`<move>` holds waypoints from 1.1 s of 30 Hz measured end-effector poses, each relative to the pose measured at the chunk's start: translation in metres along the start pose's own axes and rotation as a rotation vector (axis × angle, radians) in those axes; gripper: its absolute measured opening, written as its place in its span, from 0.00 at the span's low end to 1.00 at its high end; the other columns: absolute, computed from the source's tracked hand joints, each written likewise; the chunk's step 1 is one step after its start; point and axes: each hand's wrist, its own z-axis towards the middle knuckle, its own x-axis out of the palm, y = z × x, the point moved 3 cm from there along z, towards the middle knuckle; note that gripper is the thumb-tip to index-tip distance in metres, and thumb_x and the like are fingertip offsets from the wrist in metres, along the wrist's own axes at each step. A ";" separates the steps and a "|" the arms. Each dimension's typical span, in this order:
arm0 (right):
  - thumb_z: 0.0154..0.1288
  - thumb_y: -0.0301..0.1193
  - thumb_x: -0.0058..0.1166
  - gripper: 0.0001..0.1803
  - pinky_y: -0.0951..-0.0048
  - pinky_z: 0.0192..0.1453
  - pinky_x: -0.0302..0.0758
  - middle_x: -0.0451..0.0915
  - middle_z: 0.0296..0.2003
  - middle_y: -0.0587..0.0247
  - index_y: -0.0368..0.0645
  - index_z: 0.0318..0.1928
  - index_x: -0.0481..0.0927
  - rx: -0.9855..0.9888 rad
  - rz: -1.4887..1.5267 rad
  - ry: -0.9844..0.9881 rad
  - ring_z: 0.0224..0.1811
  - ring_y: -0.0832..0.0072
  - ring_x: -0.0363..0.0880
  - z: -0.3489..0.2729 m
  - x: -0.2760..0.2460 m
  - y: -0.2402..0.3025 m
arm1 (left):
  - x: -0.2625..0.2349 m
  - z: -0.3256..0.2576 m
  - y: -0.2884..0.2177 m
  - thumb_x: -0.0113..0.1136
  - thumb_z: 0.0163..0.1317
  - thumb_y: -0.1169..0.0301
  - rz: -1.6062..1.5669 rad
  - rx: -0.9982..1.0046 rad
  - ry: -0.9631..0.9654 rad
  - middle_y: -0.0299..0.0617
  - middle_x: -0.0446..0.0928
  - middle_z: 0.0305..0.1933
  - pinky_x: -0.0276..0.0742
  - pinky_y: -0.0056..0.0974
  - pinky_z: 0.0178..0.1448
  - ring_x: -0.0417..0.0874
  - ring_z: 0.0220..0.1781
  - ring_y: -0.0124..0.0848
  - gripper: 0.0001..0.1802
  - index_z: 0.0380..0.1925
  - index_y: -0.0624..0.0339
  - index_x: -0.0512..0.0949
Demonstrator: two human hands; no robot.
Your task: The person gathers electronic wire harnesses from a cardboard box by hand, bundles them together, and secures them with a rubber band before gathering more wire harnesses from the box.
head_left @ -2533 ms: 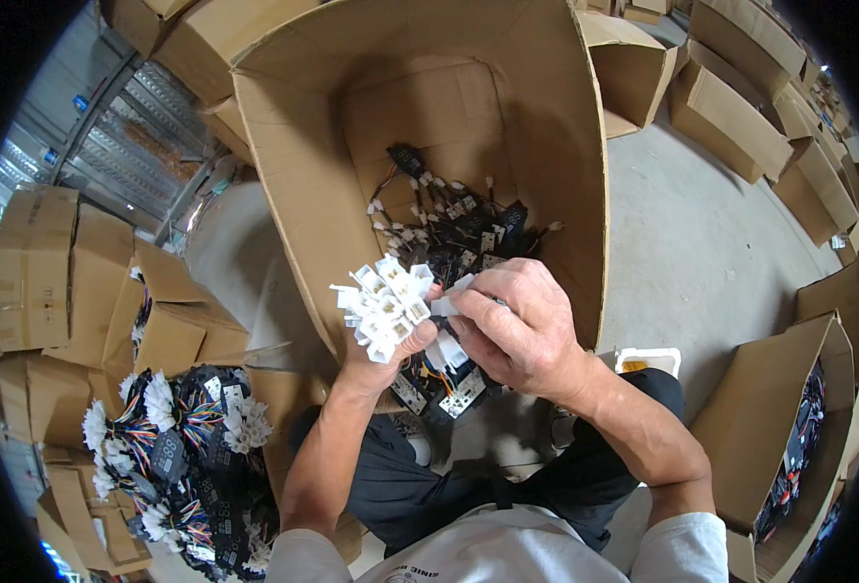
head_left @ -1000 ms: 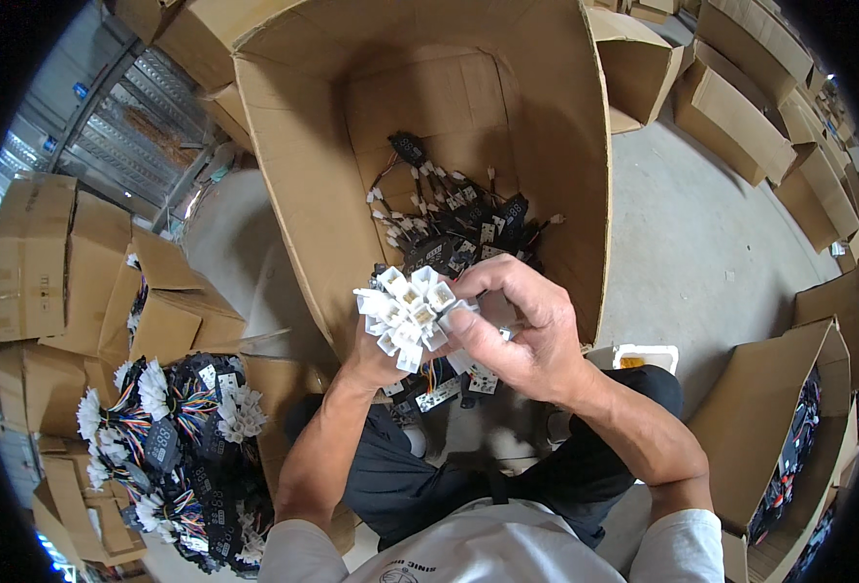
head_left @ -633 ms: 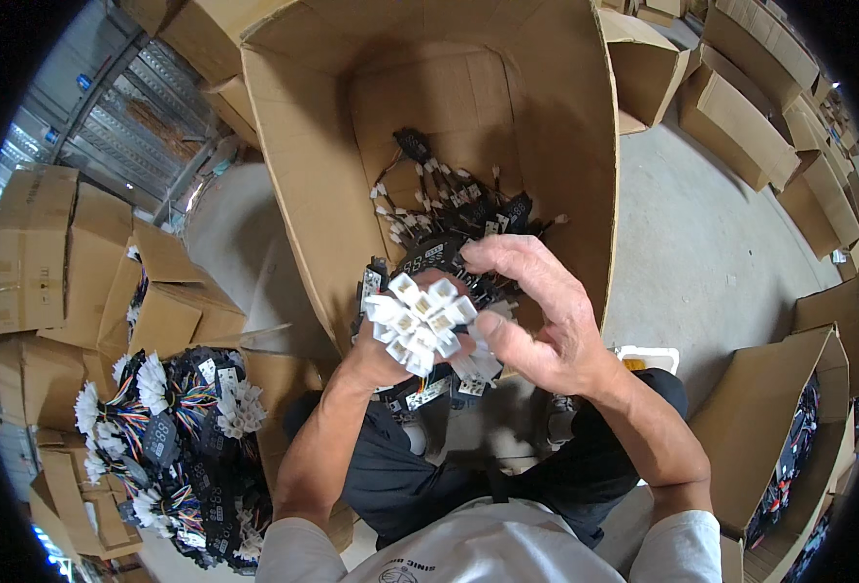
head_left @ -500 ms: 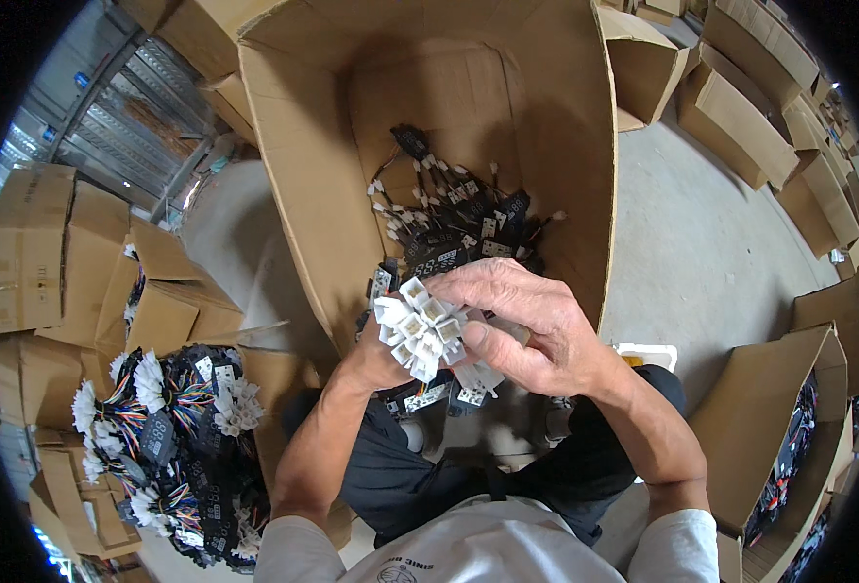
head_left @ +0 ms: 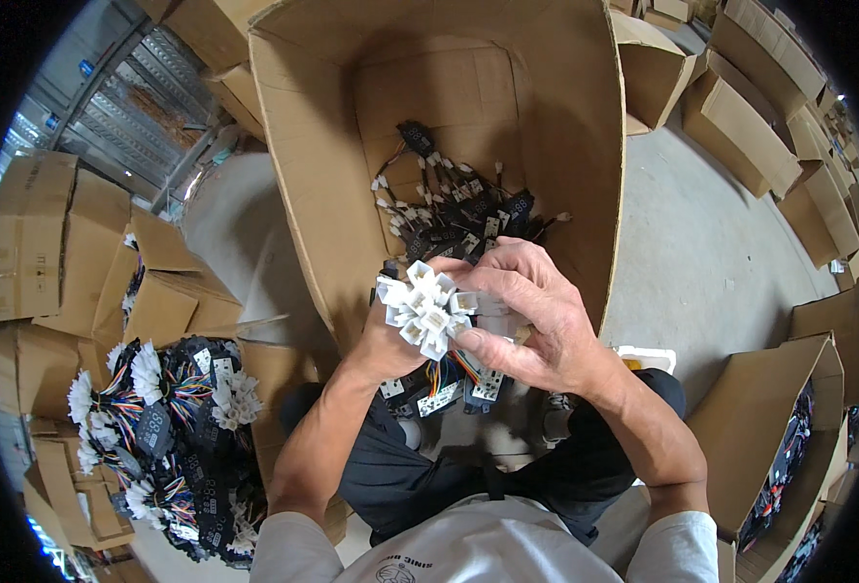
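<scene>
A bunch of white plastic connectors [head_left: 424, 313] faces upward in front of me, with my left hand [head_left: 383, 342] wrapped round it. Coloured wires [head_left: 439, 373] run from the bunch down to black display modules with pale labels [head_left: 441, 398], which hang below between my knees. At the bunch's right side, the thumb and fingers of my right hand [head_left: 546, 316] close on a white connector [head_left: 464, 303]. Part of my left fingers is hidden behind the connectors. Just beyond my hands, more black display modules [head_left: 468, 219] with small white plugs lie in a large open cardboard box [head_left: 322, 194].
To my left, a heap of wired black modules [head_left: 182, 452] with white connector bunches sits beside stacked cartons [head_left: 26, 243]. An open carton of modules [head_left: 755, 437] stands on the right. A white tray [head_left: 655, 358] lies by my right knee. More cartons [head_left: 740, 126] line the far right.
My right fingers have shifted and drawn closer round the connector at the bunch's right side. The bunch has tilted slightly, and more coloured wires show beneath it.
</scene>
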 end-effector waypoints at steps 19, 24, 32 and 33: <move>0.53 0.36 0.72 0.23 0.56 0.59 0.71 0.80 0.44 0.55 0.40 0.47 0.80 0.006 0.054 0.043 0.51 0.56 0.78 0.002 -0.005 0.006 | 0.002 -0.001 -0.006 0.82 0.48 0.69 0.257 -0.073 0.015 0.38 0.82 0.50 0.79 0.33 0.57 0.82 0.50 0.24 0.37 0.58 0.64 0.75; 0.57 0.36 0.72 0.23 0.60 0.53 0.75 0.81 0.42 0.53 0.38 0.48 0.80 0.049 0.155 0.048 0.47 0.57 0.79 0.000 0.001 0.002 | 0.004 -0.002 -0.002 0.77 0.51 0.75 0.113 0.002 0.015 0.37 0.82 0.49 0.79 0.33 0.57 0.82 0.50 0.24 0.33 0.58 0.65 0.75; 0.62 0.36 0.69 0.18 0.65 0.54 0.77 0.82 0.46 0.54 0.36 0.46 0.82 0.241 0.265 0.125 0.50 0.64 0.81 -0.006 -0.001 -0.011 | 0.004 0.000 0.001 0.81 0.49 0.71 0.103 0.002 0.049 0.35 0.81 0.47 0.80 0.33 0.54 0.82 0.47 0.24 0.35 0.57 0.65 0.75; 0.62 0.33 0.68 0.16 0.64 0.53 0.78 0.82 0.44 0.53 0.36 0.44 0.82 0.208 0.257 0.102 0.48 0.62 0.81 -0.006 -0.003 -0.012 | 0.005 0.001 0.001 0.82 0.47 0.69 0.118 0.005 0.063 0.36 0.81 0.47 0.80 0.33 0.53 0.82 0.47 0.24 0.37 0.57 0.65 0.75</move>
